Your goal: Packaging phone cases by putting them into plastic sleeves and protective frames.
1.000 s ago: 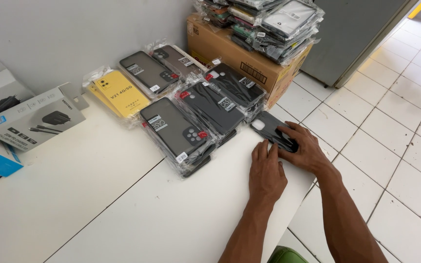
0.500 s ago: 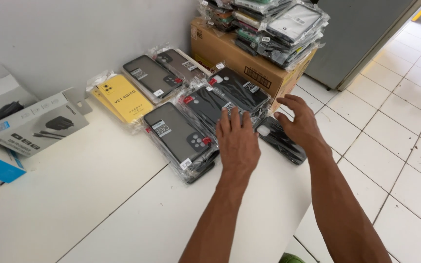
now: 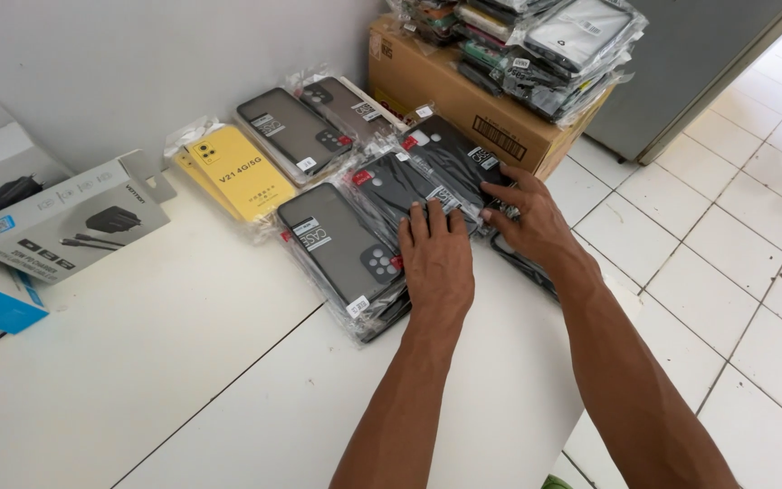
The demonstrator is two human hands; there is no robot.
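- A person's two bare hands work over a white counter (image 3: 183,362) covered with phone cases sealed in clear plastic bags.
- The left hand (image 3: 436,258) lies flat, palm down, fingers straight and together, pressing on a stack of black phone cases (image 3: 409,186) near the counter's right edge. It grips nothing; the flat press seems meant to steady the slippery bagged pile.
- The right hand (image 3: 527,222) rests just beside it, fingers spread and slightly curled over another stack of black cases (image 3: 450,149) at the counter's far right corner. Whether the fingers pinch a bag or only touch it cannot be told.
- A single black case (image 3: 522,263) lies under the right wrist at the counter's right edge, mostly hidden.
- To the left of the left hand sits a grey case stack (image 3: 341,244), fanned so that the lower bags show.
- Further back, along the wall, lie a yellow case (image 3: 233,172) and two more grey cases (image 3: 291,136), side by side like a display.
- At the counter's left edge rest charger boxes (image 3: 65,226), grey and white.
- Beyond the far right corner stands a cardboard box (image 3: 463,86) with more bagged cases (image 3: 536,41) heaped on top, within easy reach.
- A white tiled floor (image 3: 726,254) shows on the right.
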